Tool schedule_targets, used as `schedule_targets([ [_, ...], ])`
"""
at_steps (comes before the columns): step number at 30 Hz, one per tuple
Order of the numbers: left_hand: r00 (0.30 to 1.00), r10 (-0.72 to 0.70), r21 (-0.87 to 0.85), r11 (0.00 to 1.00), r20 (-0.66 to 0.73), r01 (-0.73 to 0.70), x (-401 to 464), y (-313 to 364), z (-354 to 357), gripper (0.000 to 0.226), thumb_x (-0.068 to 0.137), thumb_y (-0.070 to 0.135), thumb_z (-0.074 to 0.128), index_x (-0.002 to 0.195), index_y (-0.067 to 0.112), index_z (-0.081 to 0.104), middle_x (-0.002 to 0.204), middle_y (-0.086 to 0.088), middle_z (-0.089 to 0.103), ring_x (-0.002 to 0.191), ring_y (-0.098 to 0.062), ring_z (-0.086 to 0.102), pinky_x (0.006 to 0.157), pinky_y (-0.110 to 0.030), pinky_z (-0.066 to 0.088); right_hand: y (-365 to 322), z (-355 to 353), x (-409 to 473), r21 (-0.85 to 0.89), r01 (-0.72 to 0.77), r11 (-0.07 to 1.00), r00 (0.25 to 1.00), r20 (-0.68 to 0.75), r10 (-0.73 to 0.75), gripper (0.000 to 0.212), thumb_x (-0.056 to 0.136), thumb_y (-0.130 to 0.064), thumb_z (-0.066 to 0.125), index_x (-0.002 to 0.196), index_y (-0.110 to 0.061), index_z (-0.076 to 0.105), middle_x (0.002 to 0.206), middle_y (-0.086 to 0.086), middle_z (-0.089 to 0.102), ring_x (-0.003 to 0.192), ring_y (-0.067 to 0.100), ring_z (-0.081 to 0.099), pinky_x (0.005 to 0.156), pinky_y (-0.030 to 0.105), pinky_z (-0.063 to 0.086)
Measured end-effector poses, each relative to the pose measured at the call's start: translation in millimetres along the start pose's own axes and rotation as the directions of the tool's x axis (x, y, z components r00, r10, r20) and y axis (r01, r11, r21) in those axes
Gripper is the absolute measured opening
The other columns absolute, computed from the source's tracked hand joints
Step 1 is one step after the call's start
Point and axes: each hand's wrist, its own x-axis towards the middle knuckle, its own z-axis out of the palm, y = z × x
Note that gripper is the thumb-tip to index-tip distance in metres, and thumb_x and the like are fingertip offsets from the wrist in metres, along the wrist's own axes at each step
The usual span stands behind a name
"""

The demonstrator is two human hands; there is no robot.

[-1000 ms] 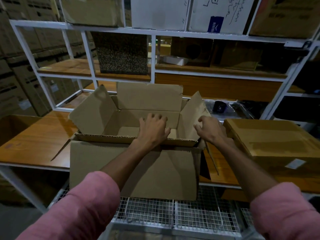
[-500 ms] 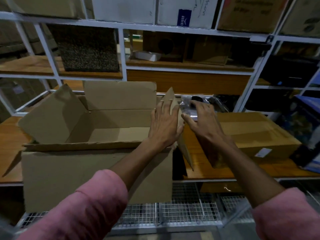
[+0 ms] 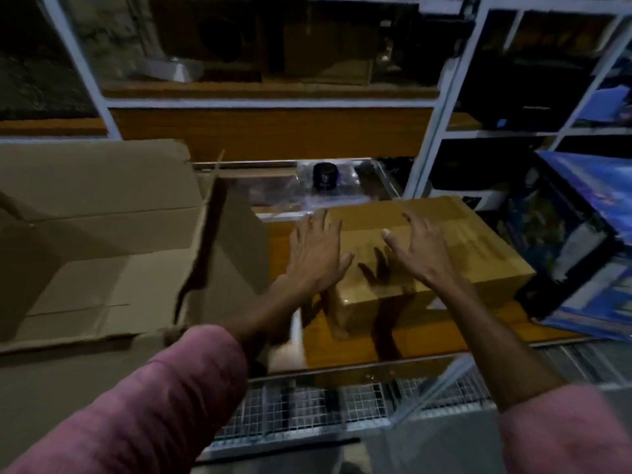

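- Now, well to the left of the left hand [image 3: 314, 254], the open box [image 3: 113, 278] stands with its flaps up and nothing inside that I can see. A second ago both hands were at its near rim and right flap, and they have since left it.
- The left hand has swung rightward off that flap. It hovers with fingers spread and straight, holding nothing, over the near left edge of the sealed box [image 3: 485, 254]. I cannot tell whether the palm touches the cardboard.
- The sealed box lies flat on the wooden shelf [image 3: 427, 340], under and between both hands and just beside the open box's right flap. It looks unmoved.
- The right hand [image 3: 422, 254] is also released, fingers splayed, above the box top just right of the left hand. Its shadow falls on the lid, so I judge it is not yet down.
- Beyond the fingertips sits a dark jar [image 3: 324, 177], and well right of the right hand leans a blue carton [image 3: 578, 234].
- My reading is that the work has turned from readying the open box to lifting the sealed one, probably to go inside it. The grasp is not yet made.
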Motion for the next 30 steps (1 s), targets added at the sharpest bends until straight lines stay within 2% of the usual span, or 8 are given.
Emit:
schedule_targets([
  [4, 0.975, -0.178, 0.001, 0.984, 0.131, 0.179, 45.7, 34.7, 65.7, 0.074, 0.091, 0.067, 0.045, 0.149, 0.022, 0.032, 0.164, -0.011, 0.015, 0.147, -0.044, 0.014, 0.115, -0.062, 0.024, 81.8, 0.8, 28.1, -0.034, -0.098, 0.995, 0.99, 0.099, 0.101, 0.07, 0.097, -0.058, 0.049, 0.15, -0.014, 0.036, 0.152, 0.016, 0.042, 0.139, 0.037, 0.037, 0.111, 0.05, 0.03],
  [8, 0.907, -0.313, 0.006, 0.946, 0.28, 0.324, 65.3, 53.6, 123.8, 0.08, 0.095, 0.071, 0.027, 0.157, 0.023, 0.013, 0.167, -0.011, -0.002, 0.15, -0.047, -0.006, 0.118, -0.068, 0.005, 130.8, 11.0, 50.7, -0.083, -0.141, 0.987, 0.971, 0.181, 0.154, 0.069, 0.097, -0.056, 0.049, 0.151, -0.015, 0.035, 0.152, 0.016, 0.041, 0.138, 0.039, 0.036, 0.109, 0.05, 0.032],
  [10, 0.907, -0.331, 0.03, 0.941, 0.261, 0.336, 63.8, 54.3, 141.9, 0.081, 0.095, 0.072, 0.018, 0.159, 0.023, 0.007, 0.168, -0.011, -0.007, 0.15, -0.046, -0.014, 0.117, -0.068, 0.0, 147.1, 18.3, 58.1, -0.1, -0.147, 0.984, 0.964, 0.208, 0.165, 0.068, 0.097, -0.056, 0.049, 0.15, -0.016, 0.038, 0.151, 0.015, 0.043, 0.137, 0.04, 0.036, 0.108, 0.051, 0.033],
  [14, 0.962, -0.229, 0.02, 0.973, 0.149, 0.229, 72.0, 33.4, 149.3, 0.082, 0.094, 0.076, 0.014, 0.157, 0.024, 0.017, 0.168, -0.011, 0.007, 0.151, -0.046, 0.001, 0.117, -0.065, 0.016, 168.4, 30.0, 72.6, -0.116, -0.138, 0.984, 0.966, 0.204, 0.159, 0.073, 0.089, -0.067, 0.034, 0.141, -0.019, 0.047, 0.144, 0.013, 0.049, 0.132, 0.038, 0.039, 0.106, 0.052, 0.036],
  [17, 0.973, -0.181, 0.007, 0.983, 0.141, 0.182, 89.4, 10.0, 151.0, 0.082, 0.092, 0.078, 0.011, 0.156, 0.028, 0.022, 0.168, -0.006, 0.012, 0.152, -0.043, 0.005, 0.115, -0.064, 0.022, 177.4, 33.8, 88.1, -0.14, -0.14, 0.98, 0.979, 0.127, 0.158, 0.062, 0.092, -0.063, 0.039, 0.137, -0.021, 0.048, 0.146, 0.013, 0.045, 0.133, 0.037, 0.036, 0.107, 0.053, 0.032],
  [21, 0.981, -0.137, 0.027, 0.991, 0.141, 0.134, 99.5, -2.2, 149.9, 0.08, 0.093, 0.078, 0.015, 0.154, 0.028, 0.029, 0.166, -0.005, 0.02, 0.151, -0.041, 0.011, 0.113, -0.063, 0.028, 203.0, 33.4, 110.9, -0.309, -0.183, 0.933, 0.973, 0.08, 0.218, 0.056, 0.09, -0.07, 0.032, 0.118, -0.024, 0.05, 0.143, 0.011, 0.043, 0.132, 0.038, 0.034, 0.107, 0.058, 0.028],
  [26, 0.974, -0.216, 0.03, 0.976, 0.071, 0.214, 128.5, -4.2, 152.2, 0.068, 0.092, 0.07, 0.028, 0.137, 0.022, 0.045, 0.146, -0.017, 0.039, 0.137, -0.049, 0.033, 0.103, -0.061, 0.04, 225.8, 23.3, 140.7, -0.308, -0.268, 0.913, 0.933, 0.155, 0.326, 0.069, 0.088, -0.08, 0.025, 0.134, -0.031, 0.038, 0.157, 0.001, 0.024, 0.141, 0.052, 0.019, 0.108, 0.072, 0.021],
  [30, 0.912, -0.37, -0.019, 0.925, 0.179, 0.379, 170.9, -13.6, 156.6, 0.081, 0.081, 0.079, 0.034, 0.142, 0.026, 0.033, 0.154, -0.017, 0.023, 0.126, -0.05, 0.044, 0.098, -0.058, 0.045, 233.4, 17.8, 153.1, -0.275, -0.269, 0.923, 0.926, 0.187, 0.326, 0.071, 0.086, -0.082, 0.028, 0.139, -0.034, 0.032, 0.157, -0.003, 0.02, 0.133, 0.053, 0.03, 0.103, 0.07, 0.03],
])
